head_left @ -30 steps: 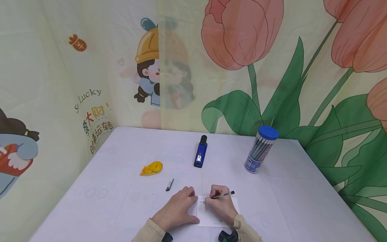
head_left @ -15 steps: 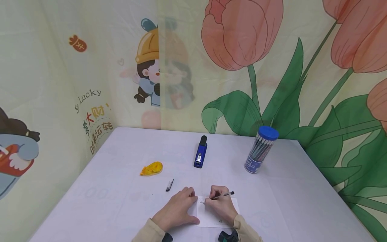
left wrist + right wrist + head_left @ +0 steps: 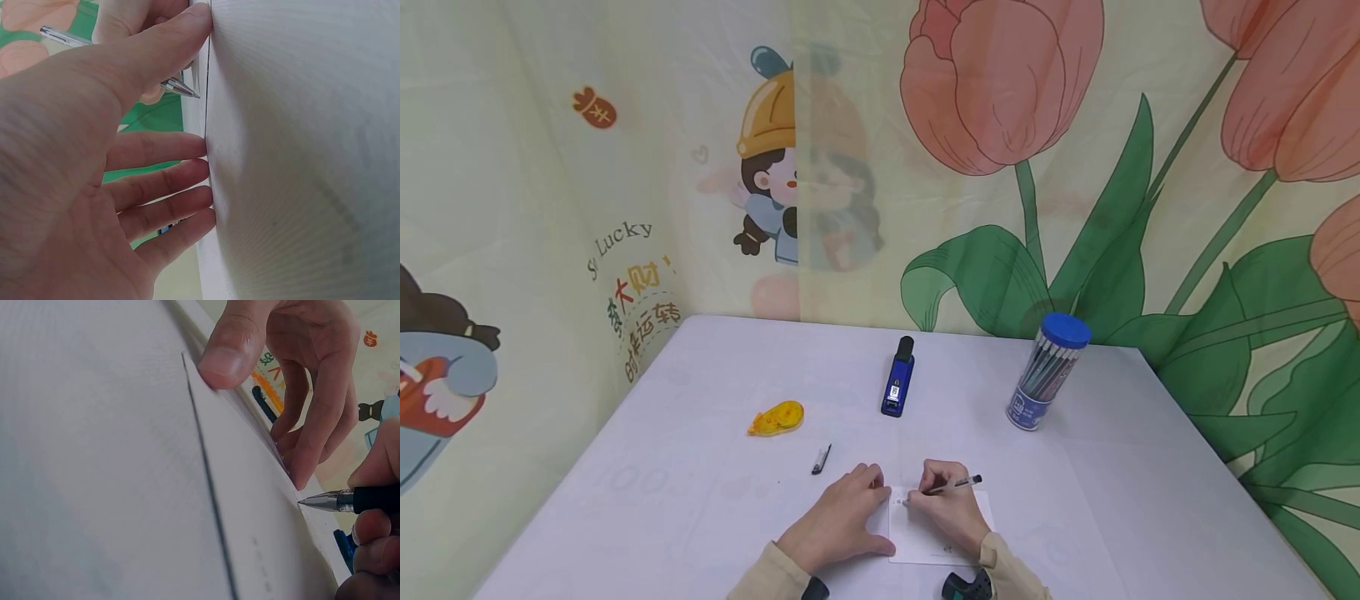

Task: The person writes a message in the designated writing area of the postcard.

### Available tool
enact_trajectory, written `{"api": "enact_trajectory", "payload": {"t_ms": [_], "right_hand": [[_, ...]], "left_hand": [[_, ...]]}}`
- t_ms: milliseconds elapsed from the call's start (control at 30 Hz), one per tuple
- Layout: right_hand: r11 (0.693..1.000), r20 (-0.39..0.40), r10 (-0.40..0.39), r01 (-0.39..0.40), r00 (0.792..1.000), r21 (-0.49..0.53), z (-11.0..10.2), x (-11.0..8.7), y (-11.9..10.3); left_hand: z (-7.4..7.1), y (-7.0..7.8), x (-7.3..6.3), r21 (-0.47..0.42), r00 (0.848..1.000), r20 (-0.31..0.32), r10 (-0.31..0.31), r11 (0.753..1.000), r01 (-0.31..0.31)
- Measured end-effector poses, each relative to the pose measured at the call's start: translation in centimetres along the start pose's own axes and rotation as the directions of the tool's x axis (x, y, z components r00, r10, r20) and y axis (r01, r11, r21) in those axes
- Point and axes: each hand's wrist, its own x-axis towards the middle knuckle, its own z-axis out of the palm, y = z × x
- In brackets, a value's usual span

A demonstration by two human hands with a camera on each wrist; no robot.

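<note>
In the head view my right hand [image 3: 953,510] grips a gel pen [image 3: 964,481] with a clear barrel, its tip on a small white sheet of paper [image 3: 917,537]. Small dark writing shows at the sheet's upper left, and a few marks near its lower right. My left hand [image 3: 842,518] lies along the sheet's left edge, thumb at the lower corner and fingertips at the upper one. From the left wrist, its fingers [image 3: 159,181] look spread and only gently bent. The right wrist view shows the pen's metal tip [image 3: 319,501] touching the paper [image 3: 250,481].
A pen cap [image 3: 822,458] lies beyond my left hand, with a yellow correction tape [image 3: 777,418] further left. Behind the paper lies a blue stapler [image 3: 898,379]. A blue-lidded jar of pens [image 3: 1045,375] stands at the back right of the white-covered table [image 3: 700,500].
The pen tip shifts very slightly over the paper, and the writing at the upper left has grown a little. My left hand and the other objects stay put.
</note>
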Motion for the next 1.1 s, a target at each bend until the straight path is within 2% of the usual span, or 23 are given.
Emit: {"api": "enact_trajectory", "payload": {"t_ms": [167,233,400,533,933,1100], "right_hand": [[1.0,0.001,0.018,-0.018,1.0,-0.013,0.0,0.0,0.0],[1.0,-0.002,0.018,-0.018,1.0,-0.016,0.0,-0.2,-0.9],[0.999,-0.014,0.038,-0.038,0.999,-0.012,0.0,-0.1,-1.2],[1.0,-0.024,0.019,-0.019,1.0,0.009,0.0,0.1,-0.1],[0.999,-0.038,0.038,-0.036,0.999,0.038,-0.5,-0.1,0.0],[0.999,-0.042,0.043,-0.042,0.998,0.02,-0.6,-0.1,0.1]], "left_hand": [[0.0,0.0,0.0,0.007,1.0,0.002,0.001,1.0,-0.001],[-0.1,0.1,0.0,0.008,1.0,0.004,-0.001,1.0,0.001],[-0.1,0.0,0.1,0.007,1.0,0.011,-0.014,1.0,0.014],[0.0,0.0,0.1,0.001,0.999,0.016,-0.028,1.0,0.028],[0.0,0.0,0.0,-0.01,1.0,0.005,-0.019,1.0,0.019],[0.1,0.0,0.1,-0.015,1.0,0.004,-0.012,1.0,0.012]]}}
